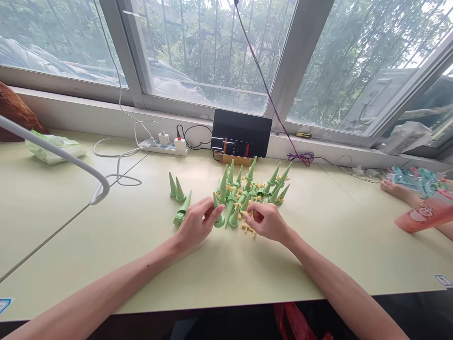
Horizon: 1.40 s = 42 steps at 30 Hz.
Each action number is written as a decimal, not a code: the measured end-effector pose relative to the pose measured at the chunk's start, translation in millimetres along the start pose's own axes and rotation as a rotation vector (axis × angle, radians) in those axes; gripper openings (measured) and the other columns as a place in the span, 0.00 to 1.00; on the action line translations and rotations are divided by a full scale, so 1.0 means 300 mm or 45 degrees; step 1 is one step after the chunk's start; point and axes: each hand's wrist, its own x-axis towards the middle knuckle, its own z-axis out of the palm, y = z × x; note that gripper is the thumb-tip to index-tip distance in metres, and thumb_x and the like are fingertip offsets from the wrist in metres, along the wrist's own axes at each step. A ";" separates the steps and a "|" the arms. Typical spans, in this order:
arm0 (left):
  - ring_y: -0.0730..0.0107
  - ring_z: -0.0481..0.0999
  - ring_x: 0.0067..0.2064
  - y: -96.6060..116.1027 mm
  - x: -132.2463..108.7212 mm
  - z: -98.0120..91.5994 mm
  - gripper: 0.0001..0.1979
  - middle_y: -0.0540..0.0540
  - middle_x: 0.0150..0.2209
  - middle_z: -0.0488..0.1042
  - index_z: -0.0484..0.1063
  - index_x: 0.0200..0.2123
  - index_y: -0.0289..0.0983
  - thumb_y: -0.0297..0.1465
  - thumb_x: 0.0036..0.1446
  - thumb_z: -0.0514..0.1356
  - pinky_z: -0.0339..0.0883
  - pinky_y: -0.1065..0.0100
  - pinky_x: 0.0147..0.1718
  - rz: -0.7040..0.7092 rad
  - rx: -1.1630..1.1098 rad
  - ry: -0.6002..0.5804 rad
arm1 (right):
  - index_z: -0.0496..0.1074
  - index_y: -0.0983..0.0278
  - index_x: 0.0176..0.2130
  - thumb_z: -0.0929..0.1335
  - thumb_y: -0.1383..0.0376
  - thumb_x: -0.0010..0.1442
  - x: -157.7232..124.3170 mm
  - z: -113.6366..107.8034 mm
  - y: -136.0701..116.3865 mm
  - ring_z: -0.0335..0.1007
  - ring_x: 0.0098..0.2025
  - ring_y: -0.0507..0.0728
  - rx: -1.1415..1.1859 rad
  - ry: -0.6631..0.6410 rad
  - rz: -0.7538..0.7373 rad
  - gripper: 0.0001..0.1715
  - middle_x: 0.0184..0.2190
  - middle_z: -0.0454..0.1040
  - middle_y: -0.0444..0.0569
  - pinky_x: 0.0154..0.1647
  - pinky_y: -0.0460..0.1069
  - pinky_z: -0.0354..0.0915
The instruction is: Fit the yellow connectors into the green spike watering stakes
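Observation:
My left hand is closed, thumb and fingers gripping a green plastic spike that stands point up on its round base. My right hand is pinched at the edge of the pile, and a small yellow plastic piece shows at its fingertips. Between and beyond both hands lies a heap of green cone-shaped spikes mixed with yellow branched pieces. Just below the right fingertips rests a loose yellow piece. Left of my left hand, two spikes stand upright, and more spikes lie tilted.
Behind the pile, a black tablet leans on a cardboard stand. A power strip with white cables sits left of it. A grey curved bar crosses the left side. At right are another person's hand and a pink cup.

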 end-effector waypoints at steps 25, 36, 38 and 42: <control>0.77 0.50 0.22 0.007 -0.016 0.020 0.23 0.56 0.20 0.50 0.51 0.22 0.38 0.41 0.67 0.52 0.47 0.72 0.21 -0.040 -0.109 -0.123 | 0.70 0.63 0.36 0.65 0.64 0.68 -0.042 0.100 -0.097 0.59 0.21 0.48 0.138 0.029 -0.105 0.08 0.25 0.72 0.44 0.25 0.45 0.57; 0.77 0.50 0.23 -0.009 -0.025 0.029 0.22 0.56 0.20 0.51 0.54 0.23 0.37 0.41 0.67 0.52 0.48 0.73 0.22 -0.029 -0.101 -0.171 | 0.70 0.64 0.36 0.66 0.66 0.67 -0.042 0.106 -0.092 0.58 0.22 0.48 0.176 0.038 -0.125 0.06 0.25 0.70 0.43 0.25 0.45 0.55; 0.77 0.51 0.23 -0.009 -0.025 0.029 0.22 0.56 0.20 0.51 0.53 0.23 0.38 0.40 0.67 0.52 0.48 0.73 0.22 -0.020 -0.092 -0.172 | 0.70 0.64 0.36 0.66 0.66 0.67 -0.043 0.104 -0.095 0.58 0.22 0.48 0.175 0.024 -0.118 0.06 0.25 0.70 0.43 0.25 0.45 0.55; 0.77 0.50 0.22 -0.009 -0.026 0.029 0.22 0.56 0.20 0.51 0.51 0.22 0.38 0.40 0.67 0.53 0.48 0.73 0.22 0.012 -0.072 -0.153 | 0.70 0.64 0.36 0.66 0.66 0.67 -0.044 0.101 -0.098 0.58 0.23 0.49 0.176 -0.001 -0.115 0.06 0.25 0.69 0.44 0.25 0.45 0.54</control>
